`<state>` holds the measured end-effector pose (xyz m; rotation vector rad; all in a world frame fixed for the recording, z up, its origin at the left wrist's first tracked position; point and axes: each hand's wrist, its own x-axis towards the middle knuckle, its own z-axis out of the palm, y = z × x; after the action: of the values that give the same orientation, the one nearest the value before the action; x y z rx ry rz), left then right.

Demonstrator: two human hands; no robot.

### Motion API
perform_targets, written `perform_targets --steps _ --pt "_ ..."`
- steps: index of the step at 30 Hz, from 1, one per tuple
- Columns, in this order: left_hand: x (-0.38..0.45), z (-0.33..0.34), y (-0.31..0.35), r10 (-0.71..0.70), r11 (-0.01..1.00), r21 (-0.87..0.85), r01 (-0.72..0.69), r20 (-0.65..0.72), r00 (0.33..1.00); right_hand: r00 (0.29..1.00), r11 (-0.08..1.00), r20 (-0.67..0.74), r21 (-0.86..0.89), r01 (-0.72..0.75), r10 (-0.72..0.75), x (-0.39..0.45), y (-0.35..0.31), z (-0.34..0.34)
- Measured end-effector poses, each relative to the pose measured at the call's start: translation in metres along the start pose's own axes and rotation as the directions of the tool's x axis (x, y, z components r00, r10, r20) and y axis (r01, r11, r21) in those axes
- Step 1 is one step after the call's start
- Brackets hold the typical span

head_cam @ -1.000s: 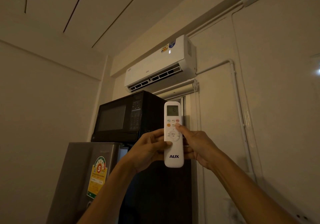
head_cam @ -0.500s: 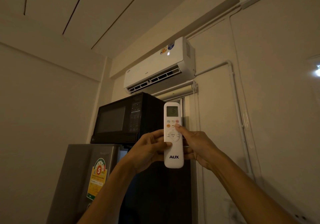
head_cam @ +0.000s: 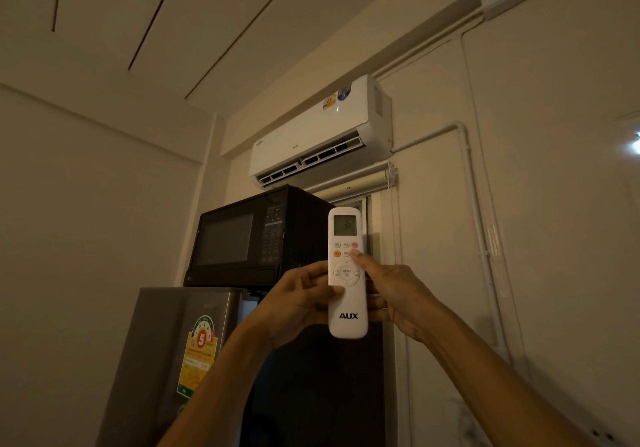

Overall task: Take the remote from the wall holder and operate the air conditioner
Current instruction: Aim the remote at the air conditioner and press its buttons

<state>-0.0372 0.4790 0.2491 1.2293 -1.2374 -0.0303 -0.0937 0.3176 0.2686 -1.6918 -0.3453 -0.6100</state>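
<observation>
Remote held up under the air conditioner

Both hands were raised in front of you, and the white remote stood upright between them, its small screen at the top and the word AUX near its lower end. Your left hand had its grip wrapped round the left edge of the remote at mid-height, thumb lying across the front below the round menu pad. Your right hand closed on the right edge, fingers behind, and its thumb reached up so the tip touched the lower row of coloured buttons.

You held the remote well below the air conditioner, which hung high on the wall with its flap open and a small white light glowing on its front beside two stickers. Just under it sat a rolled-up blind. To the left of the remote, a black microwave rested on top of a grey fridge that carried a green and yellow label. White pipes ran across the wall on the right.
</observation>
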Motion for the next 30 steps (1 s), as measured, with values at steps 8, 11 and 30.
perform_targets --steps 8,11,30 --pt "0.000 -0.001 -0.001 -0.009 1.000 0.016 0.009 -0.022 1.000 1.000 1.000 -0.007 0.004 -0.028 0.028 -0.004 -0.003 0.002" --pt "0.000 0.000 -0.002 -0.012 1.000 0.025 0.013 -0.021 1.000 0.999 0.999 -0.006 0.003 -0.032 0.032 -0.005 -0.002 0.001" --pt "0.004 -0.001 -0.012 -0.041 0.999 0.017 0.041 -0.025 0.999 0.998 0.998 -0.023 0.007 -0.055 0.055 0.000 0.005 -0.001"
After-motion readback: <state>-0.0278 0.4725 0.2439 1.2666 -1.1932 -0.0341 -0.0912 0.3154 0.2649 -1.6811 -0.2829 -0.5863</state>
